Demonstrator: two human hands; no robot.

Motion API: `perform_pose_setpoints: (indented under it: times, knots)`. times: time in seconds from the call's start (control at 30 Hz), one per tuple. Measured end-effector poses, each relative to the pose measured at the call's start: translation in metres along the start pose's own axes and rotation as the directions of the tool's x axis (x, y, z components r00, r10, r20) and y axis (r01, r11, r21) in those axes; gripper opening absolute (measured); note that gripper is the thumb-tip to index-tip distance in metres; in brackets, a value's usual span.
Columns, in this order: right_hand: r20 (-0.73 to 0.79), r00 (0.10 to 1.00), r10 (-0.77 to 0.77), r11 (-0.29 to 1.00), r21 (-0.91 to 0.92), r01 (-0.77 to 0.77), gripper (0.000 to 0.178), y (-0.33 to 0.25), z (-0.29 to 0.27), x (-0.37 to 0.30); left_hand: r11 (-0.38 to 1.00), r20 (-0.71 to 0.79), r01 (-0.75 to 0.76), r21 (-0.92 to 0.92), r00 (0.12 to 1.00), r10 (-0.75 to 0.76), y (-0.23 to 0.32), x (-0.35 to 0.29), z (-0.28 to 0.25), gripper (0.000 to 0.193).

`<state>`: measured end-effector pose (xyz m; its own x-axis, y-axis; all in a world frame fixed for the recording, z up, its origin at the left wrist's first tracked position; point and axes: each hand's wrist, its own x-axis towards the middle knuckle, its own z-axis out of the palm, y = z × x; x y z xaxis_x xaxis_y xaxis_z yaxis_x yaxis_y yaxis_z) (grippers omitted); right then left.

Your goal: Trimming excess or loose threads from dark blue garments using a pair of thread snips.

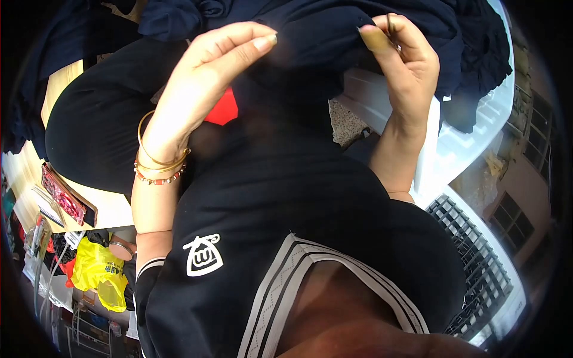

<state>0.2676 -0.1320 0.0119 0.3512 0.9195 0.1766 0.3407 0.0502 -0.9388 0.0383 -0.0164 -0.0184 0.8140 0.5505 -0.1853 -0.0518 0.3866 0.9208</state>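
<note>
My left hand (224,62) is raised over the dark navy cloth (316,45), thumb and forefinger pressed together. Whatever it pinches, if anything, is too small to see. Facing it from the right is my right hand (409,68), with its fingers curled and a yellow covering (375,39) on the thumb tip. A thin dark loop (389,25) and a glint of metal show among those fingers; I cannot make out what they belong to. The cloth lies across my lap, bunched beyond both hands. A red patch (223,108) shows beside my left wrist.
A white plastic crate (483,143) stands at my right with cloth draped over its edge. Behind it is a grey lattice basket (471,256). To the left are a light wooden surface (113,212), a red patterned wallet-like case (64,194) and a yellow plastic bag (95,268).
</note>
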Motion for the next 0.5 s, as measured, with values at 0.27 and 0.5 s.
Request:
perform_pose_setpoints:
  times: [0.27, 0.5]
  knots:
    - [0.232, 0.927, -0.296, 0.885, -0.298, 0.358, 0.035, -0.013, 0.029, -0.005, 0.999, -0.075, -0.034, -0.014, 0.997, 0.033, 0.012, -0.002, 0.006, 0.022]
    - [0.29, 0.888, -0.357, 0.815, -0.367, 0.448, 0.035, -0.015, 0.031, -0.001, 0.983, -0.099, -0.101, 0.155, 0.988, 0.117, 0.008, -0.003, 0.013, 0.023]
